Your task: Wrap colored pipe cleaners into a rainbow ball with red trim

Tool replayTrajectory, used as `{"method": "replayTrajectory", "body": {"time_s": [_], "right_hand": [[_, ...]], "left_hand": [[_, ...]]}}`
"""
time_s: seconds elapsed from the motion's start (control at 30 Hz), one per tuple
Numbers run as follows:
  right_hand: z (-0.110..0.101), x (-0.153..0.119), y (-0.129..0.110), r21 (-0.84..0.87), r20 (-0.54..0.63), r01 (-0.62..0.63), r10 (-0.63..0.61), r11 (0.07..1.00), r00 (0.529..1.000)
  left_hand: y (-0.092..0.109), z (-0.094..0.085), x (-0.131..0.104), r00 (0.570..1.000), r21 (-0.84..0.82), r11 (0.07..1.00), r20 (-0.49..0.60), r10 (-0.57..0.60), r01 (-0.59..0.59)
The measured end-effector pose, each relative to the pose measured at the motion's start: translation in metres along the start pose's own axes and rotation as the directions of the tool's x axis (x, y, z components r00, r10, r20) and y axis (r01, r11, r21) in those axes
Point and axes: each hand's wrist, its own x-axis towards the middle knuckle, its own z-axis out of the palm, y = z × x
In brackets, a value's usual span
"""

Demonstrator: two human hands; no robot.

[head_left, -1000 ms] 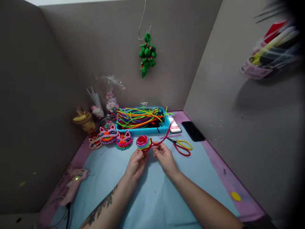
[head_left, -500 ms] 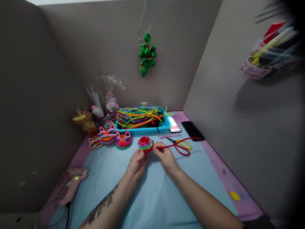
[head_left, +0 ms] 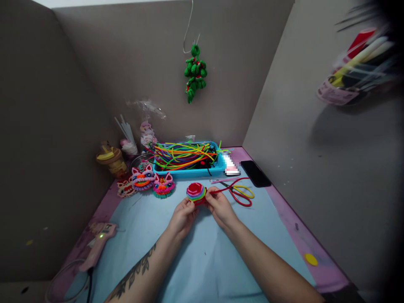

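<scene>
A small round piece (head_left: pixel 195 191) coiled in rainbow bands with a red top is held above the blue cloth. My left hand (head_left: pixel 184 214) pinches its lower left edge. At its right side, my right hand (head_left: pixel 220 205) has its fingers closed on a red strand (head_left: pixel 233 183), whose free end runs off to the right, over the scissors. The scissors (head_left: pixel 242 195), with red and yellow handles, lie just right of my right hand. The fingertips' undersides are hidden.
A blue tray (head_left: pixel 189 173) of colourful strands stands at the back. Left of it are lion-head pieces (head_left: pixel 163 185) and a brown cup (head_left: pixel 112 162). A phone (head_left: pixel 255 173) lies right, a glue gun (head_left: pixel 99 246) left. A green ornament (head_left: pixel 195 73) hangs above.
The round piece has shifted slightly right and tilted. My right hand has moved a little right and down, and the red strand's free end now curves and reaches less far right.
</scene>
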Motion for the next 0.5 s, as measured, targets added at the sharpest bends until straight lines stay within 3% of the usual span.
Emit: {"method": "replayTrajectory", "body": {"time_s": [0.17, 0.33, 0.4, 0.5], "right_hand": [[0.0023, -0.0014, -0.0036, 0.120, -0.005, -0.072, 0.073, 0.990, 0.997], [0.0021, 0.0007, -0.0026, 0.078, -0.060, -0.020, 0.025, 0.997, 0.998], [0.0008, 0.0017, -0.0043, 0.039, -0.066, 0.032, -0.029, 0.999, 0.997], [-0.0020, 0.0010, -0.0109, -0.077, -0.014, 0.125, -0.127, 0.989, 0.992]], "left_hand": [[-0.0029, -0.0020, 0.0011, 0.999, -0.003, 0.999, -0.039, -0.034, 0.034], [-0.0079, -0.0016, 0.0014, 0.995, 0.064, 0.997, -0.088, -0.037, 0.043], [-0.0082, -0.0014, 0.0012, 0.994, 0.129, 0.992, -0.113, 0.011, 0.004], [-0.0028, -0.0017, -0.0002, 0.973, 0.265, 0.951, -0.120, 0.197, -0.160]]}}
